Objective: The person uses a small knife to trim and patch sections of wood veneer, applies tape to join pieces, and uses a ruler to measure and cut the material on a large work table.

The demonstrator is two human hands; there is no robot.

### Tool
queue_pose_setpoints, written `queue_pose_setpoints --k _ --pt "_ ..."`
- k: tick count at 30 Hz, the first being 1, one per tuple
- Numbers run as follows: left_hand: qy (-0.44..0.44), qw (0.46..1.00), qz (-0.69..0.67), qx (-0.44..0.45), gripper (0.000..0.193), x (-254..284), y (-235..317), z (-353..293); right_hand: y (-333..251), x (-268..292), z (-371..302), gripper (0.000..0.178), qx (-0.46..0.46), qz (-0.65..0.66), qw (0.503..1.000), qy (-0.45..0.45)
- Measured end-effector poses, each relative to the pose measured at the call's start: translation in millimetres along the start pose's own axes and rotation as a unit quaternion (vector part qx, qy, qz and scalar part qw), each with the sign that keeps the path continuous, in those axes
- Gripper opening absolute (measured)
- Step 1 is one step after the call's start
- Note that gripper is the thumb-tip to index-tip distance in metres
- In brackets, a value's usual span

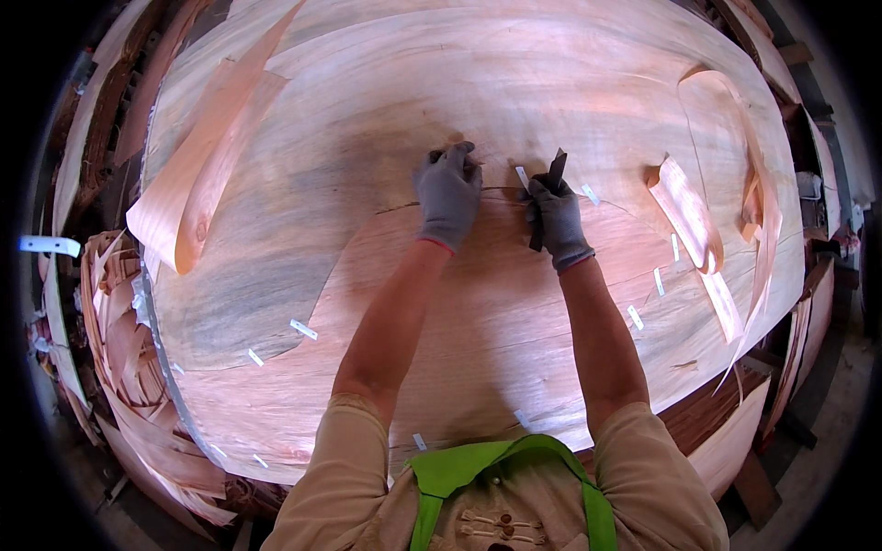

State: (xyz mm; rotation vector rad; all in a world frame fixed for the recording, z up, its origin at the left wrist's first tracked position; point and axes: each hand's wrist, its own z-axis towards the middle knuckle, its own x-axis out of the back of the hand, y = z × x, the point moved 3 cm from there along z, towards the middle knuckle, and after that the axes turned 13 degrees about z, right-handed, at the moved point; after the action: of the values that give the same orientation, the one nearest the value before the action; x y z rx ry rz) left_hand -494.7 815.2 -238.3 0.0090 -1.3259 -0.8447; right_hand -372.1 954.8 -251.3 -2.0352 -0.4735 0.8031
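A large sheet of wood veneer lies before me, with a paler reddish veneer piece fitted into it along a curved seam. My left hand, in a grey glove, is closed with its fingertips bent down onto the sheet, just beyond the seam. A small reddish bit shows by the fingertips; what they pinch is hidden. My right hand, also gloved, is wrapped round a dark flat blade-like tool, which sticks out above and below the fist. A short white tape strip lies between the hands.
White tape strips sit along the seams. A long curled veneer offcut lies at the left, a rolled offcut and a thin curling strip at the right. Veneer scraps are heaped beyond the sheet's left edge.
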Motion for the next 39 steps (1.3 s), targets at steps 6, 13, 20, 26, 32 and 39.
queue_pose_setpoints --k 6,13,20,26,32,39 --pt "0.034 0.990 0.129 -0.034 0.038 4.5 6.2 -3.9 -2.8 -4.0 1.0 0.013 -0.001 -0.048 0.999 -0.009" --pt "0.125 0.986 -0.110 0.018 0.033 -1.2 -21.3 -4.7 -6.2 -57.5 11.4 0.016 -0.015 -0.113 0.991 -0.066" --pt "-0.027 0.997 0.013 -0.070 0.016 21.8 -40.5 -22.3 -3.0 -67.8 12.3 0.017 -0.056 -0.143 0.987 -0.051" --pt "-0.048 0.988 0.102 -0.105 0.027 11.9 -34.4 -19.5 2.9 -62.6 18.8 0.017 -0.075 -0.153 0.982 -0.087" --pt "0.045 0.984 0.090 -0.149 0.039 14.5 -22.4 -19.9 -1.1 -70.6 13.9 0.015 -0.065 -0.150 0.982 -0.092" --pt "-0.023 0.977 0.070 -0.202 0.035 4.4 -27.8 -19.5 5.5 -65.0 24.0 0.018 -0.085 -0.153 0.980 -0.089"
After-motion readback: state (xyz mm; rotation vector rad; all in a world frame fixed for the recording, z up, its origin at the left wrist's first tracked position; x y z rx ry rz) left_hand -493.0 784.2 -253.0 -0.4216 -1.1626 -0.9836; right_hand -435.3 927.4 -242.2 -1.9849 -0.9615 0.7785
